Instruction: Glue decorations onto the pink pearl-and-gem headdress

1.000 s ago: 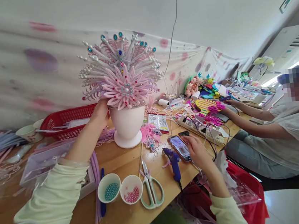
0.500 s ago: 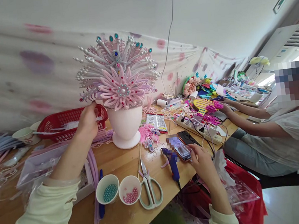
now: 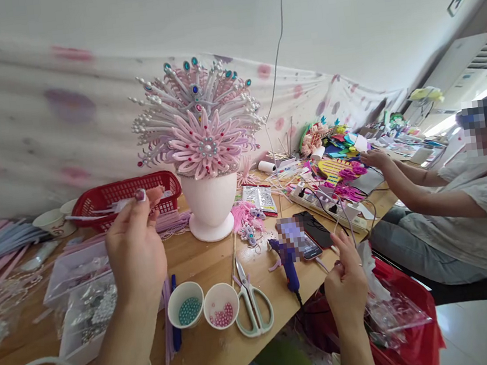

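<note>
My left hand (image 3: 136,247) is raised in front of the red basket, fingers apart, with nothing visible in it. Low over the table's right edge, my right hand (image 3: 346,279) has some fingers stretched out and others bent, and it also looks bare. Between them stands a white head-shaped stand (image 3: 211,201) wearing a headdress (image 3: 206,140) of pink and white petals, pearls and blue gems. A phone (image 3: 310,246), partly blurred, lies near my right hand beside a blue glue gun (image 3: 289,268). Scissors (image 3: 253,310) rest by paper cups of teal beads (image 3: 184,292) and pink beads (image 3: 220,292).
A red basket (image 3: 96,199) and a white bead box (image 3: 71,345) are on the left. A power strip (image 3: 316,206) with cords lies on the right. Another person (image 3: 452,205) sits at the far right, above a red bag (image 3: 422,308).
My left hand has moved back from the headdress toward me. My right hand has come away from the phone, down and to the right. The other person's hand has shifted slightly.
</note>
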The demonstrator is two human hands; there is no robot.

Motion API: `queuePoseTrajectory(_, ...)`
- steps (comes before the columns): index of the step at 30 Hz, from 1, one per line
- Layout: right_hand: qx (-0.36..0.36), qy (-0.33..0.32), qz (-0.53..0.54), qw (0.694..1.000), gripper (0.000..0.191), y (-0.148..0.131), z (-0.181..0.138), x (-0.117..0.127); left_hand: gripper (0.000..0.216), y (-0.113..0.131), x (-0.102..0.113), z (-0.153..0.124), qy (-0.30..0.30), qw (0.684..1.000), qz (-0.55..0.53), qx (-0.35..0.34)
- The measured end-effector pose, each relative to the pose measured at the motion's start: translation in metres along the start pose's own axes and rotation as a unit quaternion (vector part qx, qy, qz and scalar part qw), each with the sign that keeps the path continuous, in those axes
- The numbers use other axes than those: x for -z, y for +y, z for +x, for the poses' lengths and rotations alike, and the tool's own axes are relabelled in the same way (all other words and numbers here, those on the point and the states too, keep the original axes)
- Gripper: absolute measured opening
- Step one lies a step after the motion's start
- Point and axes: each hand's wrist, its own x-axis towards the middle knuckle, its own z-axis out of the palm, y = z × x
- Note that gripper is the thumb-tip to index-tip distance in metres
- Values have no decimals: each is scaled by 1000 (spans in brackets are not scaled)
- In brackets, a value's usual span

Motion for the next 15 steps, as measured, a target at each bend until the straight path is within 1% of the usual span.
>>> queuePoseTrajectory(2, -32, 11, -1, 999, 56, 5, 1, -1, 10, 1, 9, -3, 20, 1000, -10, 18)
queuePoseTrajectory(3, -54, 14, 14, 998, 51, 7, 1, -2, 12, 0, 14, -4, 27, 999, -14, 28)
queuePoseTrajectory(6, -139, 23, 115, 983, 34, 14, -1, -5, 15, -6, 29, -8, 26, 999, -10, 45)
queuePoseTrajectory(7, -165, 25, 145, 975, 32, 15, -2, -6, 18, -9, 34, -10, 23, 999, 0, 45)
queuePoseTrajectory(9, -200, 23, 158, 967, 34, 18, -3, -6, 23, -16, 43, -13, 24, 998, 32, 50)
queuePoseTrajectory(12, -204, 9, 104, 973, 36, 21, -3, -7, 21, -24, 60, -18, 36, 992, 94, 73)
queuePoseTrajectory(15, -160, -11, 50, 986, 41, 26, 1, -8, 17, -29, 79, -27, 27, 981, 161, 101)
